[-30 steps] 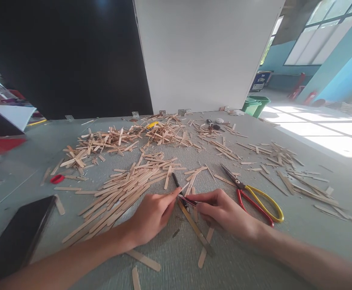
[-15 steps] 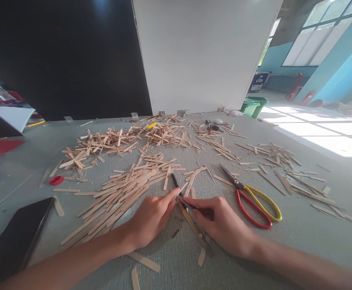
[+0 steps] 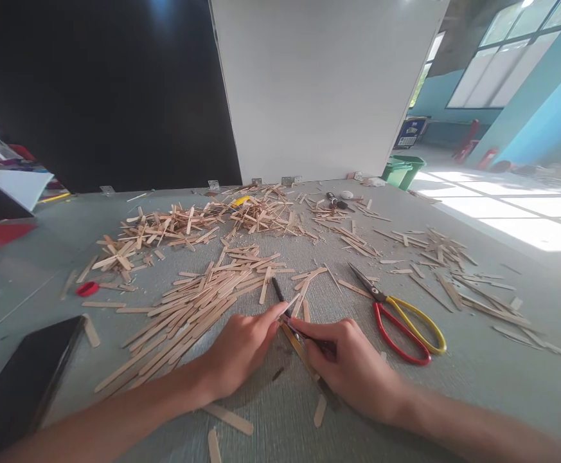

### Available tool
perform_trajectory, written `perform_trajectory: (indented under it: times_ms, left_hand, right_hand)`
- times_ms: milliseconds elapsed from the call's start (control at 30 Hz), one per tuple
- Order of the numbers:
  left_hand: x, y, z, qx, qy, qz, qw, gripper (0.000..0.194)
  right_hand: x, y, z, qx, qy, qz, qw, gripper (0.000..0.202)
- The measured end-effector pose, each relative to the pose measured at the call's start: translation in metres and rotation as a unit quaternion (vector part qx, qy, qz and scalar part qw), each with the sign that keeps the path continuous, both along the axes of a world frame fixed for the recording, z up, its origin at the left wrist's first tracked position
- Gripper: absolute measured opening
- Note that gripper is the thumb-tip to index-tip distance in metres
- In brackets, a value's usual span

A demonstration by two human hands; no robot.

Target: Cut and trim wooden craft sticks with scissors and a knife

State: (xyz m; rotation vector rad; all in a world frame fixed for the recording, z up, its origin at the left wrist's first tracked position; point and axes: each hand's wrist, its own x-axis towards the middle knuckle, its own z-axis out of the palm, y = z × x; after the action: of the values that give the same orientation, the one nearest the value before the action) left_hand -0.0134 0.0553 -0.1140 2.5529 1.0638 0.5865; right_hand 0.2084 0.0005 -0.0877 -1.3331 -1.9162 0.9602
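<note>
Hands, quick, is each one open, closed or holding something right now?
Left hand: closed, pinching a pale thin stick.
Right hand: closed, holding a dark-handled tool, exact type unclear.

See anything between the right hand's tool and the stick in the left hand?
Nothing visible. The dark tool in the right hand ends by the fingers of the left hand, which pinch the stick; the black rod runs below. Tool-stick contact: too small to tell.

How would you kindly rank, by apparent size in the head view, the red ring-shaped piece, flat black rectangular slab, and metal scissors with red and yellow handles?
1. Flat black slab, cut off at the left edge
2. Metal scissors
3. Red ring-shaped piece
</note>
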Motion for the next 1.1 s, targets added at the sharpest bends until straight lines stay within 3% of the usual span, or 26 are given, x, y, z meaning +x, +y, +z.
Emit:
perform_trajectory:
  times_ms: [400, 600, 767, 933, 1100]
  left_hand:
    - [-0.001, -0.001, 0.002, -0.016, -0.012, 0.006, 1.000, 0.045]
    - [0.001, -0.002, 0.003, -0.035, -0.025, 0.030, 0.999, 0.047]
    - [0.005, -0.001, 0.003, -0.049, -0.057, 0.068, 0.995, 0.061]
    - [0.003, 0.006, 0.001, -0.044, -0.094, 0.138, 0.985, 0.059]
    - [0.004, 0.007, 0.002, -0.070, -0.122, 0.121, 0.983, 0.060]
  right_hand:
    - [-0.003, -0.003, -0.012, 0.071, -0.013, 0.000, 0.997, 0.039]
    - [-0.008, -0.010, -0.019, 0.089, -0.032, 0.009, 0.995, 0.047]
    - [-0.010, -0.005, -0.017, 0.031, 0.000, -0.045, 0.999, 0.046]
    - [-0.006, 0.000, -0.013, -0.044, 0.091, -0.066, 0.993, 0.041]
    - [-0.004, -0.004, -0.015, -0.023, 0.080, -0.065, 0.994, 0.039]
